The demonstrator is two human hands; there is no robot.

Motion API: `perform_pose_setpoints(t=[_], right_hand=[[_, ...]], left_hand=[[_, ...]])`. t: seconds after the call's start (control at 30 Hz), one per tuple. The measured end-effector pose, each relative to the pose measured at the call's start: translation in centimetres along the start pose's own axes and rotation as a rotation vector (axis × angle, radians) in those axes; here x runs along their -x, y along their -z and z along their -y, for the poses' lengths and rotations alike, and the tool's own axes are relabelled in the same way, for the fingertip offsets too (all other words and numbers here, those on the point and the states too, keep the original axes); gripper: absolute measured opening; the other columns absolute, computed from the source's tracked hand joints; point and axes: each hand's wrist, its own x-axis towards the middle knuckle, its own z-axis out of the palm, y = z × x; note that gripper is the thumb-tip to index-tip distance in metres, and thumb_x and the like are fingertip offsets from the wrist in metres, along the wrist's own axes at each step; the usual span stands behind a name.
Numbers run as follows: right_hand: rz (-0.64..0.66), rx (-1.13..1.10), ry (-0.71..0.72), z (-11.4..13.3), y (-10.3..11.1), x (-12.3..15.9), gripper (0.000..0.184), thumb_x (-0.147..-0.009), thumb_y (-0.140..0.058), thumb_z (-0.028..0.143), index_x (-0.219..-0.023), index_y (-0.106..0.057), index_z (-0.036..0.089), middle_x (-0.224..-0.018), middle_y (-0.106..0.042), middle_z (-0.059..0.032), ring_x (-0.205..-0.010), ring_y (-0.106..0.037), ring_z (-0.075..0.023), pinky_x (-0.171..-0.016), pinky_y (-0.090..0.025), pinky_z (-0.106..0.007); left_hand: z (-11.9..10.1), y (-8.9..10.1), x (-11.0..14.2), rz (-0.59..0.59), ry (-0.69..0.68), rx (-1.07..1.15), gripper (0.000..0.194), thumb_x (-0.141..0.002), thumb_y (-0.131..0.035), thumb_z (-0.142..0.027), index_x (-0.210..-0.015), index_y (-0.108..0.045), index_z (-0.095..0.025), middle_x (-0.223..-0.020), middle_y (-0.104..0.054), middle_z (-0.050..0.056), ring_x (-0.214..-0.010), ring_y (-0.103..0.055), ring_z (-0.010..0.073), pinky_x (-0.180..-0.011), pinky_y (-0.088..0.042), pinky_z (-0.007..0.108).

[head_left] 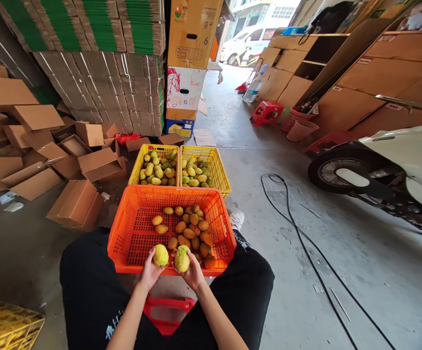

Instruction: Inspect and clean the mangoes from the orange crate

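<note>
My left hand (149, 271) is wrapped round a yellow mango (160, 255) above the near edge of an orange plastic crate (126, 223). Beside it, my right hand (194, 273) grips a yellow-green mango (182, 258). The two fruits are close together but apart. Inside the orange crate, several yellow to orange-brown mangoes (189, 233) lie mostly toward the right side. Just beyond stand two yellow crates, the left one (135, 166) and the right one (222, 171), each with several yellow-green mangoes inside.
Open cardboard boxes (101, 163) are heaped at left, before stacked flattened cartons (101, 87). A black cable (298, 228) runs across the floor at right, near a parked scooter (396, 170). A red stool (266, 113) stands further back. A yellow crate (10, 323) sits at lower left.
</note>
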Motion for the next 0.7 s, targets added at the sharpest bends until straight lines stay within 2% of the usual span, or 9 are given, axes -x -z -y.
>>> perform_pose_setpoints(t=[0.13,0.27,0.37,0.53,0.6,0.7], right_hand=[[0.021,-0.05,-0.005,0.5,0.2,0.5,0.039,-0.079,-0.069,0.047,-0.104,-0.071,0.017,-0.108,-0.076,-0.0109,-0.107,-0.069,-0.0292,-0.087,-0.055,-0.047],[0.066,-0.048,-0.024,0.6,0.1,0.5,0.037,-0.075,-0.068,0.043,-0.101,-0.071,0.017,-0.108,-0.075,-0.0133,-0.11,-0.067,-0.0327,-0.088,-0.055,-0.05],[0.05,-0.037,-0.013,0.3,0.4,0.2,0.036,-0.077,-0.07,0.041,-0.104,-0.071,0.016,-0.105,-0.076,-0.0114,-0.105,-0.069,-0.0296,-0.087,-0.055,-0.046],[-0.063,-0.053,-0.063,-0.1,2.1,-0.2,0.036,-0.075,-0.08,0.044,-0.099,-0.072,0.018,-0.093,-0.078,-0.007,-0.085,-0.072,-0.0212,-0.08,-0.057,-0.037],[-0.053,-0.054,-0.085,-0.1,2.5,-0.2,0.039,-0.073,-0.083,0.044,-0.098,-0.071,0.017,-0.092,-0.078,-0.0073,-0.085,-0.073,-0.0213,-0.079,-0.057,-0.037],[0.023,-0.042,-0.085,0.1,2.3,0.1,0.044,-0.074,-0.082,0.047,-0.104,-0.07,0.015,-0.1,-0.077,-0.01,-0.086,-0.072,-0.0207,-0.072,-0.057,-0.032]], left_hand=[[-0.3,-0.4,0.4,-0.04,0.013,0.004,0.019,-0.094,-0.057,-0.025,-0.109,-0.061,-0.017,-0.089,-0.073,0.006,-0.074,-0.071,0.0174,-0.079,-0.059,0.036],[-0.6,-0.8,0.8,-0.063,0.017,0.0,0.018,-0.094,-0.055,-0.025,-0.109,-0.062,-0.017,-0.086,-0.073,0.005,-0.072,-0.071,0.0179,-0.077,-0.06,0.037],[-0.7,-0.9,0.9,-0.053,0.025,-0.005,0.02,-0.095,-0.054,-0.026,-0.111,-0.061,-0.016,-0.087,-0.074,0.006,-0.073,-0.072,0.0183,-0.077,-0.06,0.037],[-0.8,-0.7,0.9,0.005,0.049,-0.026,0.025,-0.095,-0.055,-0.025,-0.117,-0.061,-0.014,-0.089,-0.074,0.008,-0.078,-0.073,0.0205,-0.087,-0.059,0.042],[-0.9,-0.5,0.7,0.045,0.053,-0.039,0.028,-0.094,-0.057,-0.023,-0.12,-0.061,-0.014,-0.092,-0.074,0.009,-0.081,-0.073,0.0205,-0.09,-0.058,0.042],[-0.8,-0.2,0.6,0.107,0.044,-0.084,0.036,-0.09,-0.062,-0.02,-0.125,-0.06,-0.016,-0.102,-0.073,0.009,-0.087,-0.073,0.0195,-0.091,-0.058,0.038]])
